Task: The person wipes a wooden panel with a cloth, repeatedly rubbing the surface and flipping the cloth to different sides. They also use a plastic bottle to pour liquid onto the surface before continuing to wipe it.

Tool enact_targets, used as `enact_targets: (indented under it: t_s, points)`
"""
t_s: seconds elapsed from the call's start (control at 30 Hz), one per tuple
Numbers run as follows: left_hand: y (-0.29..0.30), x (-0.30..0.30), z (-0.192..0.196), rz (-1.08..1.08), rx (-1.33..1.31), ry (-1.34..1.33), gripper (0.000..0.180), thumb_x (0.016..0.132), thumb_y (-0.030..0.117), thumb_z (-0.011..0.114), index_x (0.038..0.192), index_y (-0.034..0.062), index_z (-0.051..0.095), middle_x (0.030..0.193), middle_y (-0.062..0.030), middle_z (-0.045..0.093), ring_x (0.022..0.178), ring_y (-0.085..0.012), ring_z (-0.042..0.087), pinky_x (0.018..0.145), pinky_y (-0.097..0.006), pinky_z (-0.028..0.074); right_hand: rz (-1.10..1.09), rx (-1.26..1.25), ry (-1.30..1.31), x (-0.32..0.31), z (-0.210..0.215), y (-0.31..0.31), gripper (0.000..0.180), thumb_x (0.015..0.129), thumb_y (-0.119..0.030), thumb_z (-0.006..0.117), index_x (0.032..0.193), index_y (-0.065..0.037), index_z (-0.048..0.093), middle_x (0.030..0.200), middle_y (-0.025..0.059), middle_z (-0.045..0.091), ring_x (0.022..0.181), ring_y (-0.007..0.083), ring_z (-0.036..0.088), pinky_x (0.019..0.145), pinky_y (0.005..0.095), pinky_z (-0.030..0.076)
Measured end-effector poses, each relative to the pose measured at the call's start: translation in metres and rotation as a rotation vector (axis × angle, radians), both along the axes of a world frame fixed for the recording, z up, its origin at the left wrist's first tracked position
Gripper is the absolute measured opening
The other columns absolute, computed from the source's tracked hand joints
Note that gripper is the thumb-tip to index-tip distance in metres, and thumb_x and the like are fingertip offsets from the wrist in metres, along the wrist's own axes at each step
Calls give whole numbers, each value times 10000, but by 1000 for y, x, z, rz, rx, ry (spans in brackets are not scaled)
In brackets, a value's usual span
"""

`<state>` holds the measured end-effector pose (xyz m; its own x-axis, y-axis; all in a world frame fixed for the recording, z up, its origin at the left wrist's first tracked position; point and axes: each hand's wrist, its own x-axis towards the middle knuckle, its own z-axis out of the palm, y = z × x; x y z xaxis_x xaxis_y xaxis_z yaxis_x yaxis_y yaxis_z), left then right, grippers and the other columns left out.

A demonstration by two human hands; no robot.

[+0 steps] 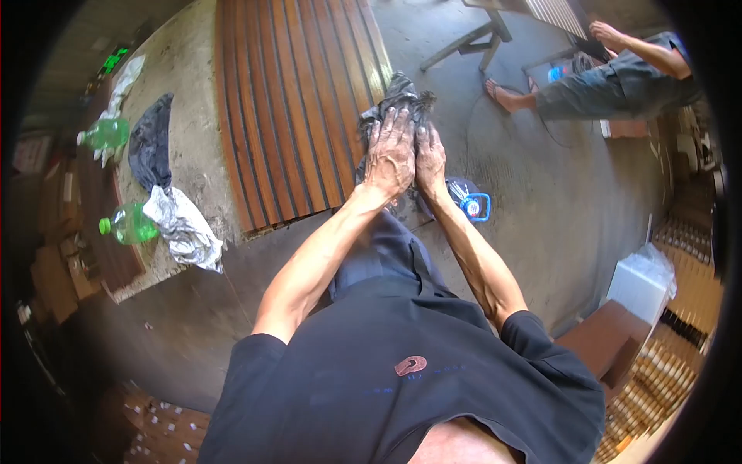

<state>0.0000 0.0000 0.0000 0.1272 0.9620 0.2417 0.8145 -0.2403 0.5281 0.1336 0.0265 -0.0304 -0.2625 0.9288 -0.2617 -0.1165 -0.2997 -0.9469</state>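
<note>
A dark, stained rag (pixel 400 93) is bunched under the fingers of both hands at the right edge of a slatted wooden panel (pixel 286 108). My left hand (pixel 390 158) lies over the rag, back up, its fingers close together. Beside it, my right hand (pixel 430 158) presses in from the right, its fingertips against the same cloth. Both hands are smeared with dark stain. Reddish-brown strips with dark grooves between them make up the panel. What lies beneath the palms is hidden.
Left on the stained worktable (pixel 205 131) lie a green bottle (pixel 108 134), a second green bottle (pixel 133 224), a dark cloth (pixel 151 143) and a whitish cloth (pixel 184 230). A blue-handled container (pixel 471 203) stands right of my legs. Another person (pixel 618 81) is at the far right, near a trestle (pixel 487 39).
</note>
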Motion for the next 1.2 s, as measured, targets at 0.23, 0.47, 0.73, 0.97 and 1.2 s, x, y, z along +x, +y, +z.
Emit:
enact_targets:
  t_s: [0.23, 0.47, 0.73, 0.97, 1.2]
  points:
    - [-69, -106, 34, 393, 147, -28, 564, 946, 196, 539, 1489, 84, 439, 1559, -219, 362, 1490, -410, 221, 1230, -522, 176, 329, 603, -1150, -39, 81, 5, 917, 893, -541, 617, 1509, 61, 303, 1594, 267, 247, 1513, 394, 146, 1217, 508, 130]
    - [-106, -209, 0, 761, -24, 341, 601, 1061, 363, 349, 1471, -76, 344, 1472, -361, 367, 1390, -505, 339, 1162, -546, 287, 499, 1049, -963, -24, 34, -79, 656, 867, -190, 588, 1443, 69, 408, 1567, 272, 304, 1455, 429, 293, 1170, 547, 252]
    - [-93, -206, -8, 696, 91, 607, 425, 1004, 253, 522, 1254, -83, 594, 1317, -280, 578, 1244, -432, 527, 1077, -514, 403, 620, 1233, -641, -31, 24, -31, 466, 871, -116, 534, 1313, 31, 547, 1427, 219, 505, 1355, 371, 462, 1142, 492, 370]
    - [-107, -183, -37, 691, 148, 650, 546, 1018, 322, 519, 1416, -50, 477, 1250, -282, 624, 1117, -429, 626, 966, -528, 501, 311, 950, -781, -91, 28, 89, 674, 779, -294, 675, 1323, 79, 537, 1430, 268, 485, 1406, 414, 375, 1166, 528, 293]
    - [-114, -223, -12, 723, 135, 657, 538, 1016, 293, 506, 1397, -85, 472, 1245, -315, 609, 1129, -451, 605, 989, -528, 484, 483, 1038, -815, -90, 28, -9, 700, 876, -221, 569, 1456, 102, 347, 1564, 276, 298, 1462, 395, 296, 1172, 460, 310]
